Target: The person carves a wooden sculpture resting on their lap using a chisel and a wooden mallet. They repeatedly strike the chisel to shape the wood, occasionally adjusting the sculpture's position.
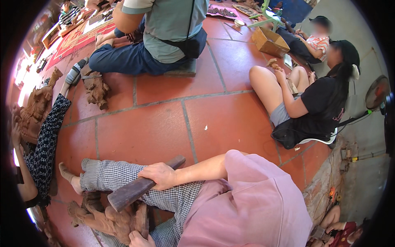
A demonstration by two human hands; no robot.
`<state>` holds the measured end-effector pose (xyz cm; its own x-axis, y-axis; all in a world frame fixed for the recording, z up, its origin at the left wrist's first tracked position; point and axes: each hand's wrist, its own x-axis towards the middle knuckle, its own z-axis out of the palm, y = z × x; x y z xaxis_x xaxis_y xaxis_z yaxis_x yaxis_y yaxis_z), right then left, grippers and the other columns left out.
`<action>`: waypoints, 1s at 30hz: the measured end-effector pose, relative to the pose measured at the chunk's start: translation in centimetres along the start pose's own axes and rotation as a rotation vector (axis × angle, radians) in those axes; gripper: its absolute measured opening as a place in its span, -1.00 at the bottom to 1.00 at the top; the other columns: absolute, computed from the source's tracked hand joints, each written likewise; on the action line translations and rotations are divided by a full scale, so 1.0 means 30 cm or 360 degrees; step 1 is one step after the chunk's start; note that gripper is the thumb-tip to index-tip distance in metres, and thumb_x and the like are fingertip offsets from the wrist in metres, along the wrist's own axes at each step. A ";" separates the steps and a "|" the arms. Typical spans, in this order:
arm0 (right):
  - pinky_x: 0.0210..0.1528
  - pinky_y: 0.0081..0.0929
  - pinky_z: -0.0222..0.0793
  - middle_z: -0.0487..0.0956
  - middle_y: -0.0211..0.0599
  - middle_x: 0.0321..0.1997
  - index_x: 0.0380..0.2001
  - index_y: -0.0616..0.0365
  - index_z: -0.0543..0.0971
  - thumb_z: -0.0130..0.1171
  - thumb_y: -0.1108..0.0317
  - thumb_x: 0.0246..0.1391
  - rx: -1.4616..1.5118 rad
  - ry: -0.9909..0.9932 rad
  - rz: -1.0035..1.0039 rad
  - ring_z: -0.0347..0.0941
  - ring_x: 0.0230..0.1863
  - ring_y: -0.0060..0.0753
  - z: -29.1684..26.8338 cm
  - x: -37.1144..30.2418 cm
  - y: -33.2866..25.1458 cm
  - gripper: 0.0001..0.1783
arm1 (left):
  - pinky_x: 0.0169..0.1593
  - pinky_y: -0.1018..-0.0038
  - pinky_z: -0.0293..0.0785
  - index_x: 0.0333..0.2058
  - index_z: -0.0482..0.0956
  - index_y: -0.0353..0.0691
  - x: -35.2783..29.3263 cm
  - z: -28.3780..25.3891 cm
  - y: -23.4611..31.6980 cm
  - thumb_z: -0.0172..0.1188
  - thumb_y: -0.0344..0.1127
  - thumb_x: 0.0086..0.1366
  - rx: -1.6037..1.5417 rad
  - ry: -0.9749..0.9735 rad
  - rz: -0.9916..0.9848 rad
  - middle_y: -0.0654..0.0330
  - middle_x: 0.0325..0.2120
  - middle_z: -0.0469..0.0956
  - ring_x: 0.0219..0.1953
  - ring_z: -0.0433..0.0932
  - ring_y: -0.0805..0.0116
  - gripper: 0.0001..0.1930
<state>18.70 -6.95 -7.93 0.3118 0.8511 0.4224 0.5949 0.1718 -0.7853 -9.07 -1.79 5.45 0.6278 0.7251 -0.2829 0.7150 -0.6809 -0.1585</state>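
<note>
My right hand point(161, 175) is closed around the middle of a dark wooden mallet point(131, 193). The mallet lies aslant over my checked trouser leg, its thick end above a brown wood carving point(108, 221). That carving rests by my legs, its rounded, figure-like shapes partly covered by the mallet. Low in the picture, my left hand point(140, 239) has its fingers curled beside the carving's near end. What those fingers hold, if anything, is hidden, and the lower edge cuts the hand off.
Ahead, a person in a grey-green shirt point(173, 33) sits near another carving point(95, 88). At left, a larger carving point(36, 109) stands by a person's patterned trouser leg point(51, 136). On the right sit a person in black point(317, 103), a cardboard box point(269, 42) and a fan point(376, 92).
</note>
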 end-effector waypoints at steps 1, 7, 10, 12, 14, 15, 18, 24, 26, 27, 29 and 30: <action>-0.19 -0.15 0.49 0.59 -0.21 -0.35 -0.19 0.08 0.54 0.34 0.32 -0.11 0.0007 -0.0002 -0.0009 0.58 -0.25 -0.04 -0.001 0.004 -0.003 -0.65 | -0.39 0.08 0.54 -0.36 0.45 -0.10 -0.008 0.008 -0.010 0.39 0.01 0.07 0.0002 -0.0022 -0.0019 0.14 -0.39 0.55 -0.43 0.61 -0.02 -0.62; -0.24 -0.14 0.47 0.55 -0.24 -0.39 -0.21 0.07 0.53 0.38 0.26 -0.16 -0.0019 -0.0117 -0.0023 0.55 -0.30 -0.05 0.049 -0.002 0.000 -0.60 | -0.32 0.00 0.53 -0.31 0.46 -0.14 -0.032 0.024 -0.063 0.35 0.02 0.09 -0.0048 -0.0160 -0.0054 0.08 -0.38 0.57 -0.40 0.61 -0.06 -0.60; -0.27 -0.15 0.45 0.52 -0.25 -0.40 -0.20 0.07 0.52 0.42 0.22 -0.20 -0.0071 -0.0196 -0.0101 0.54 -0.33 -0.06 0.110 -0.010 -0.001 -0.56 | -0.29 0.00 0.52 -0.28 0.46 -0.16 -0.028 0.007 -0.083 0.32 0.07 0.12 -0.0115 -0.0296 -0.0045 0.05 -0.36 0.58 -0.37 0.61 -0.09 -0.57; -0.28 -0.15 0.45 0.51 -0.26 -0.39 -0.19 0.07 0.52 0.43 0.21 -0.21 -0.0140 -0.0313 -0.0108 0.54 -0.33 -0.07 0.129 0.001 -0.007 -0.53 | -0.27 0.00 0.52 -0.26 0.47 -0.17 -0.021 -0.004 -0.097 0.31 0.11 0.14 -0.0161 -0.0390 -0.0050 0.02 -0.34 0.59 -0.34 0.62 -0.12 -0.54; -0.27 -0.14 0.45 0.51 -0.26 -0.39 -0.18 0.07 0.51 0.44 0.19 -0.24 -0.0183 -0.0357 -0.0120 0.54 -0.32 -0.06 0.144 0.001 -0.008 -0.49 | -0.24 0.00 0.52 -0.24 0.48 -0.18 -0.017 -0.017 -0.104 0.30 0.15 0.17 -0.0193 -0.0491 -0.0067 -0.02 -0.31 0.61 -0.29 0.62 -0.14 -0.51; -0.27 -0.14 0.45 0.51 -0.26 -0.39 -0.18 0.07 0.51 0.45 0.19 -0.24 -0.0162 -0.0341 -0.0125 0.54 -0.31 -0.06 0.143 -0.001 -0.002 -0.49 | -0.23 -0.01 0.52 -0.22 0.49 -0.19 -0.012 -0.029 -0.105 0.29 0.16 0.18 -0.0229 -0.0548 -0.0074 -0.03 -0.31 0.62 -0.28 0.62 -0.16 -0.50; -0.27 -0.15 0.46 0.53 -0.26 -0.36 -0.16 0.08 0.51 0.44 0.21 -0.25 -0.0124 -0.0309 -0.0109 0.54 -0.30 -0.07 0.122 -0.006 0.013 -0.48 | -0.17 -0.02 0.52 -0.14 0.52 -0.19 0.015 -0.087 -0.084 0.27 0.18 0.21 -0.0360 -0.0640 -0.0111 -0.08 -0.30 0.64 -0.24 0.63 -0.17 -0.47; -0.18 -0.16 0.50 0.60 -0.22 -0.28 -0.15 0.05 0.56 0.40 0.25 -0.22 -0.0099 -0.0521 0.0029 0.58 -0.21 -0.05 0.108 0.035 0.009 -0.53 | -0.10 0.17 0.54 0.06 0.47 -0.38 0.008 -0.064 -0.045 0.27 -0.45 0.12 -0.1041 0.0189 0.0258 -0.07 -0.15 0.60 -0.18 0.62 -0.15 -0.52; -0.11 -0.13 0.52 0.64 -0.18 -0.20 -0.13 0.03 0.59 0.39 0.27 -0.23 -0.0122 -0.0586 0.0083 0.59 -0.14 -0.01 0.103 0.043 0.014 -0.52 | -0.06 0.22 0.54 0.10 0.46 -0.36 0.049 -0.066 -0.006 0.22 -0.54 0.11 -0.1484 0.0090 0.0413 -0.10 -0.15 0.60 -0.12 0.61 -0.10 -0.49; -0.06 -0.15 0.52 0.65 -0.16 -0.15 -0.09 0.03 0.60 0.40 0.27 -0.25 -0.0147 -0.0632 0.0088 0.59 -0.10 0.01 0.095 0.063 -0.001 -0.48 | -0.05 0.21 0.55 0.12 0.46 -0.36 0.088 -0.081 0.011 0.23 -0.52 0.14 -0.1552 0.0105 0.0551 -0.12 -0.14 0.60 -0.14 0.61 -0.11 -0.49; 0.01 -0.16 0.52 0.65 -0.10 -0.11 -0.06 0.09 0.60 0.46 0.36 -0.30 -0.0178 -0.0624 0.0107 0.59 -0.05 0.06 0.108 0.048 0.018 -0.42 | -0.19 0.26 0.58 0.17 0.43 -0.25 0.121 -0.024 0.059 0.28 -0.39 0.20 -0.1683 0.0102 0.0753 0.03 -0.30 0.60 -0.25 0.64 0.07 -0.47; -0.02 -0.14 0.51 0.64 -0.11 -0.13 -0.04 0.09 0.58 0.48 0.32 -0.27 -0.0177 -0.0636 0.0084 0.59 -0.09 0.03 0.101 0.053 0.014 -0.40 | -0.28 0.29 0.57 0.16 0.44 -0.22 0.129 -0.006 0.080 0.28 -0.34 0.20 -0.1628 0.0145 0.0804 0.09 -0.37 0.57 -0.33 0.63 0.13 -0.48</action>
<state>17.20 -4.03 -8.97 0.0450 0.9866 0.1569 0.6689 0.0869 -0.7383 -4.87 -0.61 4.16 0.9048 0.4255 -0.0189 0.2635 -0.5244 0.8097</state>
